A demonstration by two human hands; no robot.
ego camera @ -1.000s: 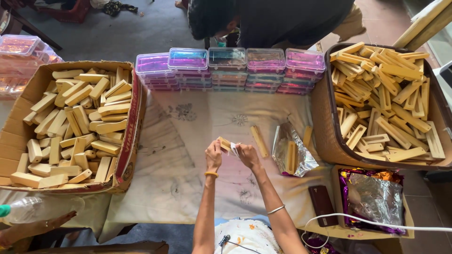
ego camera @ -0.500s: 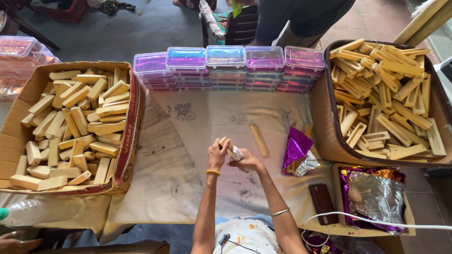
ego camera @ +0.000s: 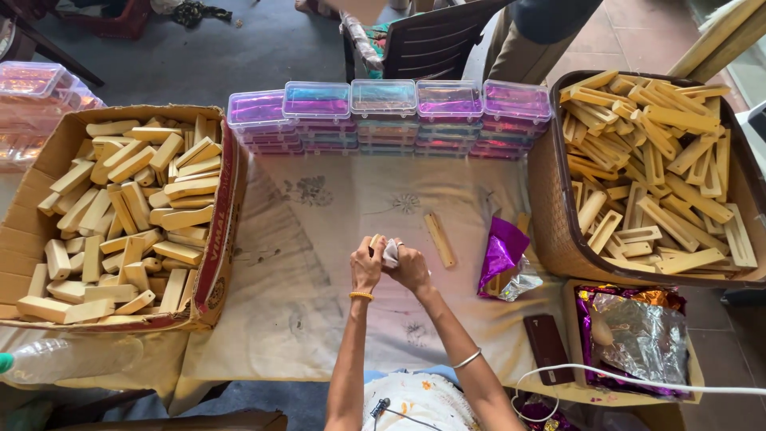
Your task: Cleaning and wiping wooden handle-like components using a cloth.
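Hands now closer together: left hand (ego camera: pixel 366 267), right hand (ego camera: pixel 410 267), clasped on wooden piece (ego camera: pixel 375 240)

Both our arms come up from the bottom edge, bare forearms angled in toward each other so they make a narrow V. Our left hand (ego camera: pixel 366 267) and right hand (ego camera: pixel 412 267) meet at the top, pressed close together with the fingers curled in, knuckles up. Left wrist is fairly straight with a yellow bangle (ego camera: pixel 359 295) on it; the right forearm slants more and has a thin silver bangle (ego camera: pixel 467 358) further down.
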